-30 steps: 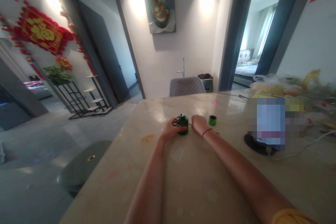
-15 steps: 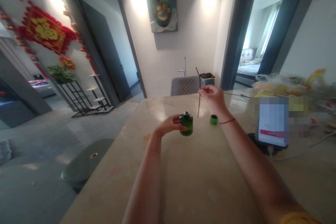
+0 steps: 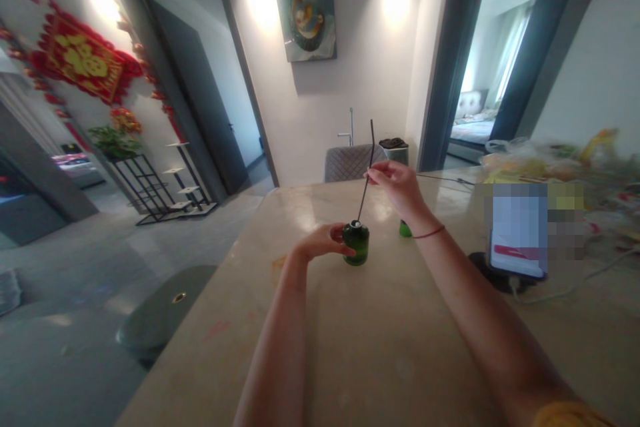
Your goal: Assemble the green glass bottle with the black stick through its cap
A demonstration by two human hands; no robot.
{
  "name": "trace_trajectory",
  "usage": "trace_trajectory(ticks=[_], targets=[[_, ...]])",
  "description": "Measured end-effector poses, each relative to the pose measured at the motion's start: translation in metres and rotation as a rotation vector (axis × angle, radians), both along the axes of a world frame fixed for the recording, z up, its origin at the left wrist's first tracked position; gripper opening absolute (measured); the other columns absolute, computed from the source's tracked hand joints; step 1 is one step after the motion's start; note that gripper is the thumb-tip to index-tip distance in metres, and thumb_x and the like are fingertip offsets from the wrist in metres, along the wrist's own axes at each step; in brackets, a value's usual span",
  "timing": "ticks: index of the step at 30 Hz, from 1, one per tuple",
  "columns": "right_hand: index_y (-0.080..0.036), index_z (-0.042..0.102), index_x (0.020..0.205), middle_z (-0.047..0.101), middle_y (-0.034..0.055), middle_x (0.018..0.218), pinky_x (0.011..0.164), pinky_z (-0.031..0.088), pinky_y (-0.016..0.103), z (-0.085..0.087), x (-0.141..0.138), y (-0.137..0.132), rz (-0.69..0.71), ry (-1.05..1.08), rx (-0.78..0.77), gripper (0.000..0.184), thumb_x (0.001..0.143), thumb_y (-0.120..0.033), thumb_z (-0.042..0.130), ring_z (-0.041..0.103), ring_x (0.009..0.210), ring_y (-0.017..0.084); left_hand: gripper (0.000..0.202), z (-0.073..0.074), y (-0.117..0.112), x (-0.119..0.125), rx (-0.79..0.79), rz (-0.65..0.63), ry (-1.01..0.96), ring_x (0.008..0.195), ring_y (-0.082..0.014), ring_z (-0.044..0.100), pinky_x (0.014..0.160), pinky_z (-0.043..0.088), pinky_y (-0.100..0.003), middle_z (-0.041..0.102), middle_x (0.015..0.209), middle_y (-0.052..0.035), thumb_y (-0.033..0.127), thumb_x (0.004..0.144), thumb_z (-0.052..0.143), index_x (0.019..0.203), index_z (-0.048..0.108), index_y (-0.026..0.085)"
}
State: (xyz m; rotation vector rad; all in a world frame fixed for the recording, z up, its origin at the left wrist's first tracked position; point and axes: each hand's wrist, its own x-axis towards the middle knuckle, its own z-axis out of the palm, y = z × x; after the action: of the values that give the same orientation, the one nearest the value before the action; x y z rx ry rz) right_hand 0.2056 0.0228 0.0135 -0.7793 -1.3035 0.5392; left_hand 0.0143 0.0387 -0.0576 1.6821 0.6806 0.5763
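A small dark green bottle (image 3: pixel 357 245) stands on the beige table (image 3: pixel 380 347). My left hand (image 3: pixel 323 241) is wrapped around its left side. My right hand (image 3: pixel 395 185), with a red string at the wrist, pinches a thin dark stick (image 3: pixel 365 180) above the bottle. The stick slants down and its lower tip sits at the bottle's open neck. A small green cap (image 3: pixel 405 229) lies on the table just right of the bottle, partly behind my right wrist.
A phone (image 3: pixel 517 240) on a dark round stand with a white cable is at the right. Bags and clutter (image 3: pixel 560 160) lie behind it. A grey chair (image 3: pixel 353 163) stands at the table's far end, a grey stool (image 3: pixel 160 320) at its left.
My right hand left the table, lifted a thin stick upright, then swung it left so the tip now meets the bottle's neck. The left hand stayed on the bottle.
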Motion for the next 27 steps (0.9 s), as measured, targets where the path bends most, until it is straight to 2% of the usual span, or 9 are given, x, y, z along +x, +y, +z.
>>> trace_trajectory(ticks=[4,7,11,15,19,27], targets=[[-0.015,0.060,0.074,0.067,0.0034,0.071,0.069,0.053,0.028,-0.009,-0.007,0.004,0.090,-0.052,-0.057,0.017,0.069,-0.031,0.063,0.064,0.066,0.012,0.047,0.002,-0.001,-0.001,-0.009,0.000,-0.021,0.090,-0.0203,0.063,0.084,0.048,-0.033,0.069,0.093,-0.0050,0.014,0.048,0.080,0.093,0.064,0.015],[-0.014,0.060,0.074,0.067,0.0037,0.070,0.066,0.052,0.027,-0.014,-0.011,0.003,0.144,-0.179,-0.100,0.015,0.069,-0.028,0.063,0.063,0.065,0.012,0.046,0.003,-0.001,-0.001,-0.011,0.019,-0.019,0.089,-0.0200,0.063,0.085,0.047,-0.034,0.069,0.092,-0.0046,0.015,0.049,0.080,0.092,0.064,0.015],[-0.013,0.060,0.072,0.065,0.0036,0.067,0.062,0.049,0.025,-0.019,-0.013,0.002,0.164,-0.365,-0.126,0.011,0.070,-0.024,0.060,0.061,0.062,0.012,0.044,0.006,-0.002,-0.002,0.000,0.054,-0.015,0.088,-0.0197,0.063,0.085,0.047,-0.035,0.068,0.089,-0.0039,0.017,0.049,0.080,0.090,0.063,0.015],[-0.012,0.061,0.072,0.065,0.0048,0.068,0.062,0.048,0.025,-0.022,-0.013,0.003,0.168,-0.435,-0.160,0.010,0.069,-0.021,0.060,0.061,0.063,0.013,0.045,0.007,0.000,-0.004,0.000,0.065,-0.024,0.087,-0.0188,0.063,0.086,0.047,-0.035,0.068,0.091,-0.0041,0.015,0.049,0.080,0.091,0.062,0.015],[-0.012,0.062,0.072,0.066,0.0049,0.068,0.062,0.047,0.025,-0.023,-0.010,0.006,0.144,-0.462,-0.166,0.010,0.069,-0.021,0.060,0.060,0.063,0.013,0.045,0.005,0.002,-0.006,0.001,0.062,-0.020,0.087,-0.0185,0.062,0.087,0.046,-0.036,0.068,0.090,-0.0043,0.014,0.050,0.080,0.091,0.062,0.014],[-0.013,0.061,0.066,0.063,0.0022,0.062,0.057,0.044,0.022,-0.031,-0.012,0.016,0.157,-0.369,-0.249,0.007,0.068,-0.019,0.059,0.056,0.057,0.010,0.049,0.007,0.004,-0.007,-0.006,0.061,-0.048,0.090,-0.0184,0.061,0.089,0.045,-0.038,0.067,0.093,-0.0046,0.014,0.050,0.080,0.095,0.061,0.013]])
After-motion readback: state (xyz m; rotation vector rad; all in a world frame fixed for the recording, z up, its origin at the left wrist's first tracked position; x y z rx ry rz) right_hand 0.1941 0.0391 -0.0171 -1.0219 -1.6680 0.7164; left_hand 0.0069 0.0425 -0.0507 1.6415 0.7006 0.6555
